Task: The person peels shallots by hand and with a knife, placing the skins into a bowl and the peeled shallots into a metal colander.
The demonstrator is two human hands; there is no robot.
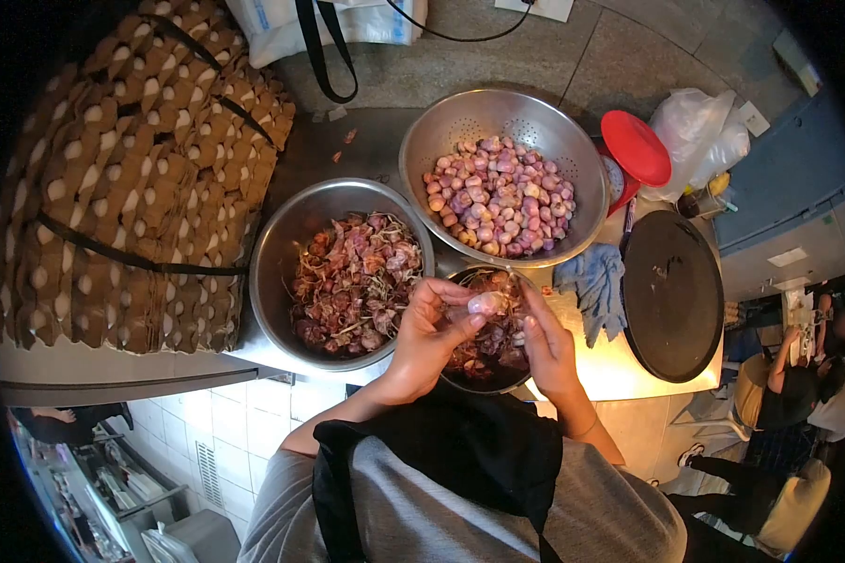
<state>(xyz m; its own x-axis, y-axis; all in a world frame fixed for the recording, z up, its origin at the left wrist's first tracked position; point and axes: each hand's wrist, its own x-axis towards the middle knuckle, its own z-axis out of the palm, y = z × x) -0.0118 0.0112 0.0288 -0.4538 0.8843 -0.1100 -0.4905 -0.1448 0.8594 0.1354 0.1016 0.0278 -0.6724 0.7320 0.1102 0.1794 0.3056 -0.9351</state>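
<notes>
My left hand (429, 330) pinches a pale peeled shallot (487, 302) over a small dark bowl (464, 378) holding several shallots. My right hand (546, 343) is closed beside it, its fingertips touching the same shallot; whether it holds a blade I cannot tell. To the left stands a steel bowl (282, 239) full of reddish skins and roots. Behind the hands a steel colander (441, 131) holds several peeled pink shallots (500, 195).
A tall strapped stack of egg trays (131, 178) fills the left. A blue cloth (594, 283), a black round pan (672, 296) and a container with a red lid (636, 147) lie to the right. A seated person (803, 375) is at the far right.
</notes>
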